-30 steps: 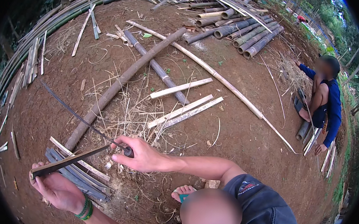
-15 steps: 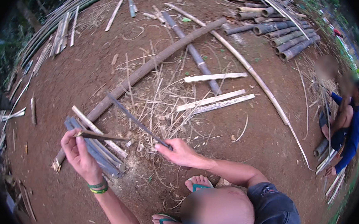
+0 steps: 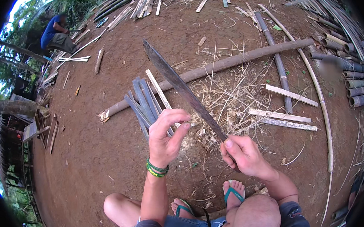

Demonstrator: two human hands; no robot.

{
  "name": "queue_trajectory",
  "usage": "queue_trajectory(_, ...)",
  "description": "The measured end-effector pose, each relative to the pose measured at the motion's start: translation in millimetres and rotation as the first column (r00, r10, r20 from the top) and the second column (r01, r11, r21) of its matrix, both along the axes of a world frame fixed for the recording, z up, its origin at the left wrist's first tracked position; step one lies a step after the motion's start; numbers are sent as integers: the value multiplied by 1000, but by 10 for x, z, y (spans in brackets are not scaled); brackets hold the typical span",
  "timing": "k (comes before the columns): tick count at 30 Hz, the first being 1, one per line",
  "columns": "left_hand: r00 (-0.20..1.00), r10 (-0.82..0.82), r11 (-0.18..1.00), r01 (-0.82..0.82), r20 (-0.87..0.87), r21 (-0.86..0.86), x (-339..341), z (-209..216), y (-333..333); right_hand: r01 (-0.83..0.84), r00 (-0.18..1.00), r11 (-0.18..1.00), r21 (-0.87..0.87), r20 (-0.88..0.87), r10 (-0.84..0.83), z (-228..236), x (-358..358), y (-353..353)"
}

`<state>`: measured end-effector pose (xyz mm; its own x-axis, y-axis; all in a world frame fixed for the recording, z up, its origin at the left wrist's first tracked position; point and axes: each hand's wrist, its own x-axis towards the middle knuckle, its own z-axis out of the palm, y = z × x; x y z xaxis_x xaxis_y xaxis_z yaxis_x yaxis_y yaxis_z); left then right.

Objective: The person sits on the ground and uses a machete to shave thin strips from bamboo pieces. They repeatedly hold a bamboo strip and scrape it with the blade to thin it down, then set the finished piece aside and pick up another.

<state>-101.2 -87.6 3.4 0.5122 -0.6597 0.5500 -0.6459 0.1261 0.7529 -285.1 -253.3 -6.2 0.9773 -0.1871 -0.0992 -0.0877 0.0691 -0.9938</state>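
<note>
Gripping the big knife (image 3: 183, 90) with your right hand (image 3: 244, 156), you are wrapping your fingers round its handle and laying the thumb near the root of the blade. The knife is slanting up and to the left, tip pointing away from you, passing in this view across the brown pole (image 3: 245, 59). Your left hand (image 3: 168, 133) is curling, thumb and forefinger closing toward each other near the blade but apart from it in this view; whether they are pinching a thin piece, you are not letting the camera tell.

Handling, by judgement: a firm, unhurried right wrist is probably serving you best; the left fingertips are sitting near enough to be needing care, better held off the edge's line, with the edge turning away from your sandalled feet (image 3: 235, 193).

Materials: the blade is showing dark, blotchy metal, long and flat. Beyond your left hand, grey split strips (image 3: 143, 100) are lying in a loose fan, straight and stiff-looking. Pale slats (image 3: 281, 116) are lying flat to the right. Straw-coloured shavings (image 3: 229, 95) are curling and tangling over reddish-brown soil (image 3: 90, 153). Jointed dark bamboo (image 3: 280, 69) is running beneath the rounder, rougher pole
</note>
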Motion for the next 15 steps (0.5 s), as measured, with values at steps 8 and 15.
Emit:
queue_trajectory(8, 997, 49, 999, -47, 52, -22, -59, 30, -40, 11, 1000, 998, -58, -17, -12, 124, -38, 26)
queue_trajectory(15, 996, 60, 998, -60, 68, 2, -53, 42, 1, 1, 1000, 997, -78, -25, -3, 101, 3, 63)
